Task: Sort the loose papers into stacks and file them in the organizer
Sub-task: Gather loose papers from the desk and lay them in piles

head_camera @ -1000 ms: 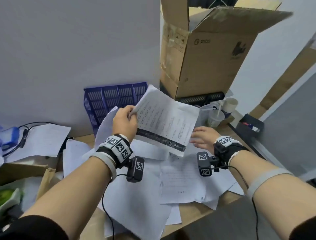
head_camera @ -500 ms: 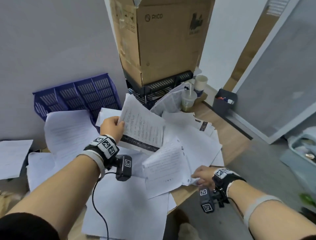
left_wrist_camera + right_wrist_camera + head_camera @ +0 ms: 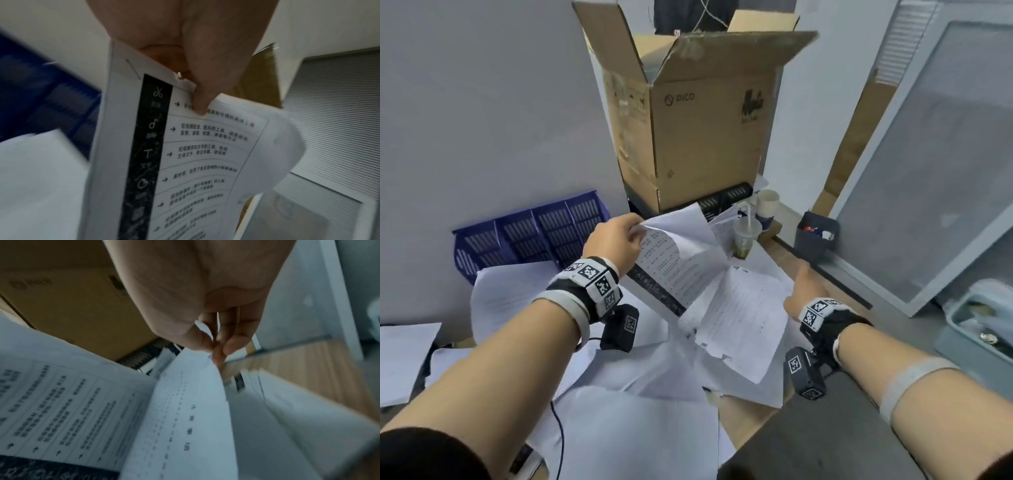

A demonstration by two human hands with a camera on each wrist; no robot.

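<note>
My left hand (image 3: pixel 616 240) pinches the top corner of a stapled printed sheet with a black side band (image 3: pixel 671 270), held up above the desk; thumb and finger clamp it (image 3: pixel 197 97) in the left wrist view. My right hand (image 3: pixel 799 291) pinches the edge of a second printed sheet (image 3: pixel 736 318), lifted beside the first; its fingertips (image 3: pixel 216 350) close on the paper's corner. Several loose white papers (image 3: pixel 619 377) lie scattered on the wooden desk (image 3: pixel 750 421). A blue plastic organizer (image 3: pixel 534 233) stands against the wall behind my left hand.
A tall open cardboard box (image 3: pixel 695 120) sits on a black rack at the back. A plastic drink cup with a straw (image 3: pixel 743 240), a paper cup (image 3: pixel 767 209) and a dark pen holder (image 3: pixel 815 233) stand right of the papers. The desk edge runs under my right forearm.
My right hand has risen from the desk's front edge and now holds a sheet up beside the left hand's paper. The left hand moved up and right; the view tilted upward.
</note>
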